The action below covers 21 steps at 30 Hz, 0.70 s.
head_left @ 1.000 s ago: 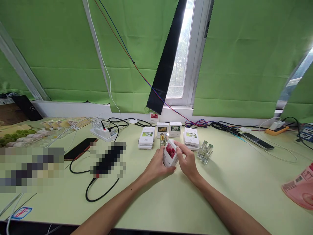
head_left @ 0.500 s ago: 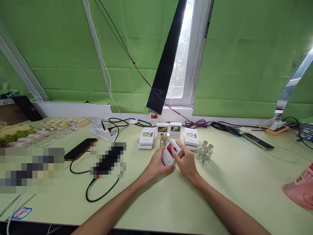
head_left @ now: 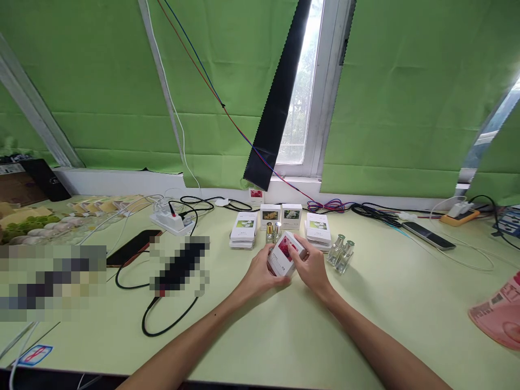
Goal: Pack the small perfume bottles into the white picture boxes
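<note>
White box (head_left: 285, 253) with a red flower picture is gripped between both hands, its lettering too small to read

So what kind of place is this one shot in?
Probably an indoor makeshift packing or recording desk by a window. Green cloth covers the wall, a power strip and loose cables lie on the pale table, and both hands hold a small white box.
</note>
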Tool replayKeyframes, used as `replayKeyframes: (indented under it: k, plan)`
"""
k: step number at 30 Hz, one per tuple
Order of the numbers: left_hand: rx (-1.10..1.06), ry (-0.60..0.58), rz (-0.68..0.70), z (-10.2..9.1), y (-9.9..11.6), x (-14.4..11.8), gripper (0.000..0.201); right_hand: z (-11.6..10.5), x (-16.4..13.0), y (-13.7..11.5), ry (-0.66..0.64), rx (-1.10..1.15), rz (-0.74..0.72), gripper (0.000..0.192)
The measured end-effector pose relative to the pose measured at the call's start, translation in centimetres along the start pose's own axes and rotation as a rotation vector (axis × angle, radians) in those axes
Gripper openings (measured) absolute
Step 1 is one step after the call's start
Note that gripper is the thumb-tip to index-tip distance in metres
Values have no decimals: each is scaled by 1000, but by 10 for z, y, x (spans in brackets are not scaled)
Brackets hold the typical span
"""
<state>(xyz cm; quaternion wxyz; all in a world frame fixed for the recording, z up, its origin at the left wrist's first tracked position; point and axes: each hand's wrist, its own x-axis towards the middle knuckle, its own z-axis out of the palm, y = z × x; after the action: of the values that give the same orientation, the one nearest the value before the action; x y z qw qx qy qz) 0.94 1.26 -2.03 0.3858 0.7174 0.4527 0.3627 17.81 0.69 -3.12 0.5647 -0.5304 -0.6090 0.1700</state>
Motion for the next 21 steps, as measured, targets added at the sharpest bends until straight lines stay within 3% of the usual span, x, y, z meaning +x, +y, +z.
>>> replayKeyframes:
  k: [8,21]
  plan:
    - [13,1,15,3,-8,1,76,1,-3,-2,-14,-32,-20,53]
    - [-30,-35,36,3,-3,-3,69,2,-9,-7,-38,-147,-101,54]
